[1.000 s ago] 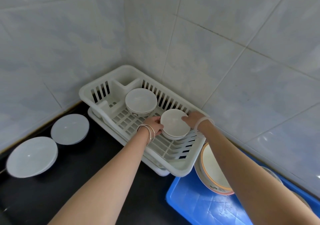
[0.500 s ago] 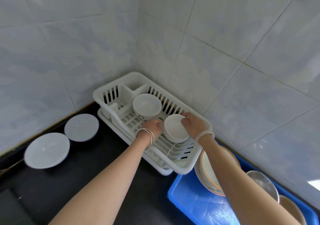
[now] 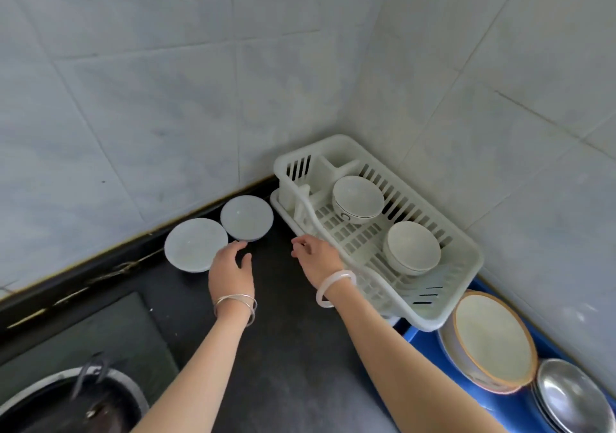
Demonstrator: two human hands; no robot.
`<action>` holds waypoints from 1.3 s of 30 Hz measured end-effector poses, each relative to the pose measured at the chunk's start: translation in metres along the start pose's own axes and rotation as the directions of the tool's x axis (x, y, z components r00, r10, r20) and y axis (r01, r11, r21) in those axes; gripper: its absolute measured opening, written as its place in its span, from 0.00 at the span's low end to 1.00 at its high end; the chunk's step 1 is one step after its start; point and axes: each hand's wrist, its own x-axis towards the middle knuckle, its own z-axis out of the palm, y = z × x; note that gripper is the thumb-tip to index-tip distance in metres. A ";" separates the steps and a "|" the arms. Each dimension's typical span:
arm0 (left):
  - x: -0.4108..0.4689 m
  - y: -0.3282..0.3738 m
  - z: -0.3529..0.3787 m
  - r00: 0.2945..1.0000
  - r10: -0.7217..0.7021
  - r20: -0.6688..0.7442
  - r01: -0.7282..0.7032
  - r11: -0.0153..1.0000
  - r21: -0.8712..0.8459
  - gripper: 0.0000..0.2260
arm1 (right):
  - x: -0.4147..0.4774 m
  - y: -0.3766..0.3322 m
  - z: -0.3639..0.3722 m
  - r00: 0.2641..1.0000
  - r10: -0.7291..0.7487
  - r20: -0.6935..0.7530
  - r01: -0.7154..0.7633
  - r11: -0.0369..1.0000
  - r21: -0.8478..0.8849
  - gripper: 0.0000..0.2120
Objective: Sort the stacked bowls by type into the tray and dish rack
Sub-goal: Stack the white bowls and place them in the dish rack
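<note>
The left hand [image 3: 230,272] is over the dark desk [image 3: 283,366]. Its grip is wide open, with loose, spread fingers, and it holds nothing. Its fingertips are right at the edge of a pale round shallow bowl [image 3: 195,244] that sits on the desk at 11 o'clock from the hand. I cannot tell if they touch it. A second pale shallow bowl [image 3: 246,217] sits right beside the first one, at 1 o'clock from it, close to the tiled wall [image 3: 166,99].

The right hand [image 3: 316,259] is at 3 o'clock from the left hand. Its grip is loose and half curled, and it holds nothing. It is just beside the near edge of the white plastic dish rack [image 3: 470,252].

The dish rack stands in the corner, at 2 o'clock from the hands. Two deep white bowls are in it. The far white bowl [image 3: 358,199] is at 11 o'clock from the near white bowl [image 3: 413,247].

A blue plastic tray [image 3: 410,332] is at 5 o'clock from the dish rack. In it lie a big bowl with an orange rim [image 3: 493,339] and a shiny metal bowl [image 3: 573,396].

Thin silver bangles [image 3: 235,306] are on the left wrist. A white bangle [image 3: 333,287] is on the right wrist. A dark pot [image 3: 66,402] is at 7 o'clock, low in the corner of the view.
</note>
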 end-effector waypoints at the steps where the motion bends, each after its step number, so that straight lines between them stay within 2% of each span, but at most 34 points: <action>1: 0.005 -0.009 -0.005 0.998 -0.045 -0.044 0.045 0.999 0.012 0.13 | 0.007 -0.003 0.011 0.999 0.018 0.038 -0.017 0.999 -0.043 0.15; 4: 0.020 -0.031 -0.018 0.971 -0.197 -0.138 0.201 0.980 0.012 0.18 | 0.032 -0.011 0.039 0.993 0.081 0.090 -0.069 0.989 -0.132 0.20; 6: 0.030 -0.042 -0.022 0.958 -0.233 -0.168 0.234 0.972 -0.013 0.22 | 0.049 -0.014 0.052 0.985 0.138 0.101 -0.124 0.984 -0.131 0.23; 9: 0.044 -0.056 -0.026 0.945 -0.276 -0.177 0.262 0.960 -0.099 0.26 | 0.073 -0.017 0.067 0.971 0.212 0.111 -0.201 0.974 -0.099 0.26; 11: 0.053 -0.065 -0.028 0.935 -0.323 -0.144 0.296 0.938 -0.182 0.28 | 0.085 -0.017 0.075 0.961 0.252 0.111 -0.252 0.968 -0.015 0.27; 14: 0.058 -0.076 -0.030 0.920 -0.382 -0.082 0.348 0.896 -0.275 0.30 | 0.096 -0.019 0.086 0.945 0.307 0.110 -0.322 0.932 0.168 0.19; 18: 0.057 -0.080 -0.032 0.909 -0.414 -0.048 0.357 0.831 -0.426 0.27 | 0.106 -0.020 0.094 0.927 0.363 0.092 -0.368 0.836 0.407 0.11; 21: 0.058 -0.084 -0.035 0.911 -0.411 -0.026 0.349 0.804 -0.482 0.26 | 0.109 -0.022 0.092 0.921 0.383 0.074 -0.368 0.791 0.488 0.06; 25: 0.062 -0.092 -0.036 0.907 -0.420 -0.012 0.357 0.784 -0.507 0.24 | 0.098 -0.026 0.079 0.940 0.342 -0.019 -0.295 0.837 0.460 0.03; 28: 0.062 -0.096 -0.036 0.907 -0.418 0.044 0.354 0.703 -0.617 0.24 | 0.087 -0.036 0.070 0.968 0.244 -0.056 -0.198 0.882 0.429 0.04; 33: 0.064 -0.096 -0.038 0.877 -0.462 0.133 0.385 0.508 -0.770 0.21 | 0.071 -0.056 0.074 0.994 0.110 -0.010 -0.101 0.944 0.313 0.07; 39: 0.067 -0.092 -0.046 0.836 -0.516 0.189 0.439 0.421 -0.793 0.16 | 0.063 -0.074 0.096 0.995 0.070 0.069 -0.081 0.984 0.160 0.09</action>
